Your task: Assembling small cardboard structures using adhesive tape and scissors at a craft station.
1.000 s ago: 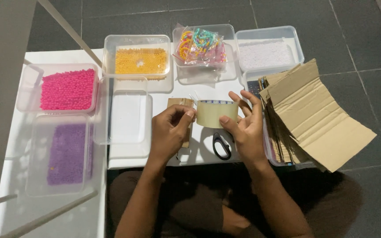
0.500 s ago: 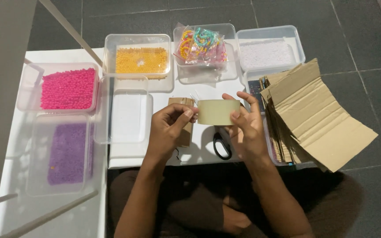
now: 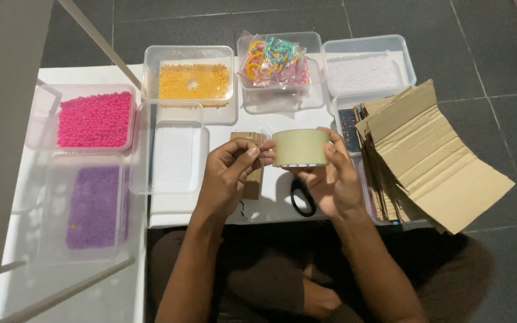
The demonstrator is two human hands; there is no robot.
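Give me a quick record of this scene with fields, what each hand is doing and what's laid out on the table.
right hand: holds a roll of tape upright above the table
left hand: fingertips pinched at the roll's left edge
under the hands: scissors with black handles, a small cardboard piece
bead tubs: pink, purple, yellow, white
back centre: tub of coloured loops in a bag
right side: stack of folded cardboard
surface: white table

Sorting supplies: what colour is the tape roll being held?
Pale beige; the tape roll shows best in the head view, held in the right hand.
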